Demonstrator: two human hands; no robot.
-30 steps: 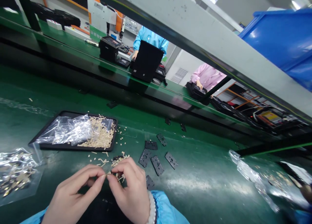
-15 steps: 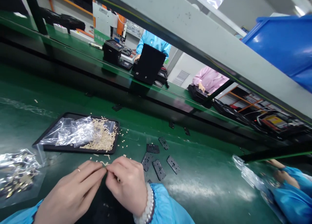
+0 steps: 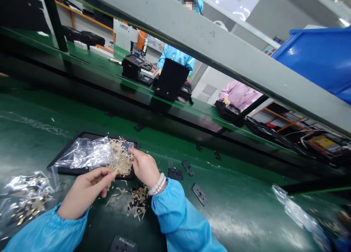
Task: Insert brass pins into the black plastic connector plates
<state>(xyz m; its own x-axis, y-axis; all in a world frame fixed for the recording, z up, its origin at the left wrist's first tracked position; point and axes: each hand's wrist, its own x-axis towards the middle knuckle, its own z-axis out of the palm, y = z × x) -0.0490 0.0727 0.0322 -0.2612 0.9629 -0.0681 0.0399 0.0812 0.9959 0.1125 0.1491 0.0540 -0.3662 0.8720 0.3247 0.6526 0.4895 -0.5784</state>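
My left hand (image 3: 91, 188) hovers at the near edge of a black tray (image 3: 64, 169), thumb and forefinger pinched. Whatever lies between those fingertips is too small to make out. At the tray's right end, my right hand (image 3: 145, 167) reaches to a heap of small tan strips (image 3: 119, 157), its fingers drawn together; their tips are partly hidden. Clear plastic bags (image 3: 90, 151) cover the left part of the tray. Below my right hand lies a loose pile of tan and dark bits (image 3: 139, 200). A dark plate (image 3: 123, 244) with slots sits at the near edge.
A clear bag of gold-coloured metal pieces (image 3: 31, 200) is at left. Several flat black plates (image 3: 199, 194) lie right of my hands. A metal shelf beam (image 3: 203, 29) crosses above, bearing a blue bin (image 3: 315, 58). Two co-workers are across the bench; another bag (image 3: 298, 215) is at right.
My hands have moved apart; the right has gone forward to the tan strips, the left stays near the tray. The pile of bits beneath them now shows. The view has shifted slightly.
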